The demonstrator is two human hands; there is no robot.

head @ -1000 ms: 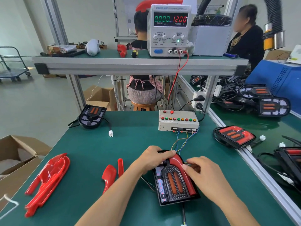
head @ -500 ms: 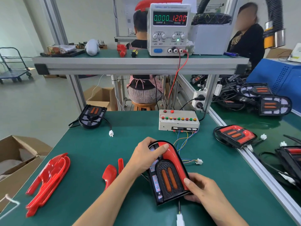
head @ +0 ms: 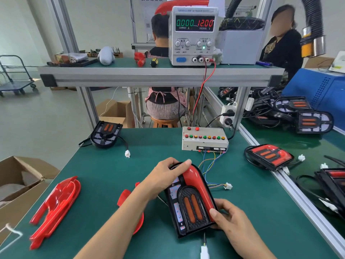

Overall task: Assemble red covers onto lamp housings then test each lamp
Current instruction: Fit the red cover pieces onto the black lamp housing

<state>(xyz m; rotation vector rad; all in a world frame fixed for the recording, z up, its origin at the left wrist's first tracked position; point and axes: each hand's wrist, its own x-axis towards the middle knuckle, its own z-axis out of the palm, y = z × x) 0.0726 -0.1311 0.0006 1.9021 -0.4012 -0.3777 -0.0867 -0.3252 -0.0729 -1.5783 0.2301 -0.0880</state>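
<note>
So the lamp housing [head: 188, 206] lay on the worktop [head: 104, 174], long axis running toward the test box [head: 204, 139]. Left hand [head: 164, 176] gripped its far rounded end, right hand [head: 228, 215] pinched the near corner, and the red cover [head: 199, 189] sat along the housing's right side, closer to the right grip.

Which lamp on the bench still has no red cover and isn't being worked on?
Start from the power supply on the raised shelf, then drop to the green bench's far left corner. The bare lamp housing lies there, black with two orange strips, its lead ending in a white plug. Unlike the held lamp, no hand touches it.
</note>
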